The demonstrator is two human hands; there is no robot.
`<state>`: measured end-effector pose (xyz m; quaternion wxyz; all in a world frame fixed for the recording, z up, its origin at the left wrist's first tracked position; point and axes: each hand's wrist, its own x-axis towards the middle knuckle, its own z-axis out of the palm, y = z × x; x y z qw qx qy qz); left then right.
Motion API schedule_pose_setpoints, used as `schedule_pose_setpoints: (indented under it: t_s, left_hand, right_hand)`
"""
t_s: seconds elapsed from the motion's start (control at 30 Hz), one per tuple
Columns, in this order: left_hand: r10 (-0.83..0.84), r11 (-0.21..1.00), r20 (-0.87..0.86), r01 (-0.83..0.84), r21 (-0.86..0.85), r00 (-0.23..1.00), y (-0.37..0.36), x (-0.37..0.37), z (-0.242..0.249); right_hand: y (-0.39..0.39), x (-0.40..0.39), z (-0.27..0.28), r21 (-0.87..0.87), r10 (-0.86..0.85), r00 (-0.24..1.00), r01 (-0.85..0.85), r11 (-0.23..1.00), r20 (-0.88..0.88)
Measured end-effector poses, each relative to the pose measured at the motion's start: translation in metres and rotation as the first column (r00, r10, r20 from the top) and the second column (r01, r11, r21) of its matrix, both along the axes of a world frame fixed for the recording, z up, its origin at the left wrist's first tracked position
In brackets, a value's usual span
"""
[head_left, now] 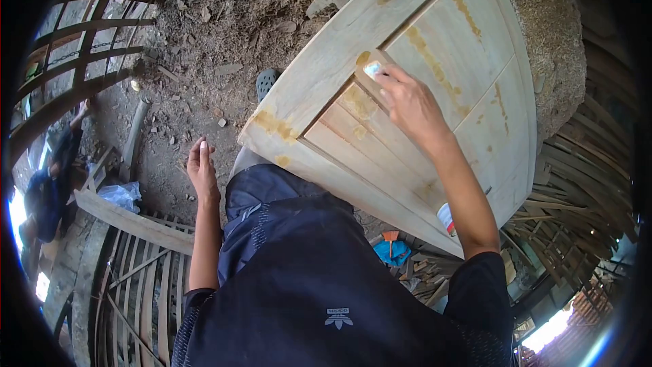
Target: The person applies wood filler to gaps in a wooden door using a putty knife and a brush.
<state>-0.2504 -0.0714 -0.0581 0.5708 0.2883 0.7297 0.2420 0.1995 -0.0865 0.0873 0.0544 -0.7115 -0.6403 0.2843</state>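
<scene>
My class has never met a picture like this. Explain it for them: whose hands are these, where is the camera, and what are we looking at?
There is no machine here, only a person with bare hands. The single picture comes from a camera worn on the head, looking down past the dark shirt, so its edges curve. Below is a large panelled wooden piece with yellowish-brown patches. The right hand holds a small pale object at its surface; exactly what it is cannot be told. The left hand holds nothing visible, out beside the wood, above littered ground. Near the right forearm, a partly hidden white-and-red item shows.
</scene>
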Motion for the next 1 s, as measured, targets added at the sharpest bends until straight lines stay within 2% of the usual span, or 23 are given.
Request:
schedule_pose_setpoints:
  t_s: [0.03, 0.1, 0.2, 0.23, 0.3, 0.33, 0.4, 0.43, 0.5, 0.53, 0.6, 0.63, 0.7, 0.73, 0.8, 0.83, 0.9, 1.0]
  left_hand:
    - [0.0, 1.0, -0.014, 0.0, -0.011, 1.0, -0.001, -0.002, -0.001]
    - [-0.002, 1.0, -0.013, 0.002, -0.03, 1.0, -0.002, -0.004, 0.0]
    - [-0.008, 0.999, -0.022, 0.007, -0.048, 1.0, -0.002, -0.002, 0.004]
    - [-0.008, 0.999, -0.021, 0.007, -0.04, 1.0, -0.001, -0.002, 0.006]
    - [0.005, 1.0, -0.017, -0.006, -0.026, 1.0, -0.002, 0.001, 0.006]
    - [0.007, 1.0, -0.018, -0.008, -0.026, 1.0, -0.003, 0.0, 0.005]
    - [0.004, 1.0, -0.016, -0.004, -0.025, 1.0, -0.004, 0.0, 0.002]
    - [-0.012, 1.0, -0.011, 0.012, -0.022, 1.0, -0.005, 0.001, 0.0]
    - [-0.024, 0.999, -0.007, 0.023, -0.022, 1.0, -0.006, 0.002, -0.003]
    - [-0.02, 1.0, 0.009, 0.02, -0.002, 1.0, -0.005, 0.002, -0.005]
    - [-0.019, 1.0, 0.021, 0.019, 0.015, 1.0, -0.009, -0.001, -0.005]
    - [-0.023, 1.0, 0.012, 0.023, 0.008, 1.0, -0.009, -0.001, -0.005]
    - [-0.022, 1.0, 0.016, 0.022, 0.004, 1.0, -0.007, 0.002, -0.007]
    - [-0.009, 1.0, 0.003, 0.009, 0.008, 1.0, -0.009, 0.001, -0.007]
    - [-0.004, 1.0, -0.022, 0.004, 0.006, 1.0, -0.01, -0.006, -0.008]
    - [-0.005, 1.0, -0.022, 0.005, 0.006, 1.0, -0.01, -0.008, -0.009]
    - [0.005, 1.0, -0.008, -0.005, -0.013, 1.0, -0.01, -0.01, -0.01]
    - [0.0, 1.0, -0.024, 0.0, -0.022, 1.0, -0.005, -0.006, -0.001]
  right_hand:
    - [-0.004, 0.005, -0.005, -0.005, 0.002, 1.0, -0.002, 1.0, -0.001]
    - [-0.012, 0.013, -0.027, 0.164, 0.137, 0.99, -0.141, 0.976, 0.041]
    - [-0.024, 0.013, -0.053, 0.186, 0.13, 0.991, -0.134, 0.973, 0.03]
    - [-0.018, 0.007, -0.038, 0.186, 0.13, 0.991, -0.133, 0.973, 0.028]
    - [-0.005, 0.002, -0.003, -0.202, 0.112, 0.989, -0.091, 0.975, 0.095]
    - [0.0, -0.001, -0.001, -0.203, 0.111, 0.989, -0.09, 0.975, 0.097]
    - [0.013, -0.011, -0.005, 0.001, -0.068, 0.994, 0.068, 0.998, 0.091]
    - [0.017, -0.015, -0.014, 0.003, -0.068, 0.994, 0.068, 0.998, 0.091]
    - [0.02, -0.026, -0.032, 0.067, -0.222, 0.971, 0.216, 0.974, 0.089]
    - [0.018, -0.03, -0.033, 0.065, -0.216, 0.972, 0.211, 0.975, 0.087]
    - [0.007, -0.041, -0.027, -0.204, -0.139, 0.987, 0.153, 0.967, 0.077]
    - [0.003, -0.038, -0.019, -0.205, -0.147, 0.986, 0.161, 0.965, 0.08]
    - [0.0, -0.016, 0.0, -0.283, -0.001, 1.0, 0.007, 0.959, 0.021]
    - [-0.002, -0.006, 0.002, -0.285, 0.007, 1.0, 0.0, 0.959, 0.025]
    - [-0.006, 0.008, -0.003, -0.035, -0.046, 0.999, 0.046, 0.998, 0.004]
    - [-0.008, 0.014, -0.012, -0.035, -0.047, 0.999, 0.047, 0.998, 0.003]
    - [-0.012, 0.024, -0.038, 0.15, 0.061, 0.993, -0.076, 0.986, 0.102]
    - [-0.016, 0.03, -0.059, 0.194, 0.033, 0.996, -0.049, 0.98, 0.083]
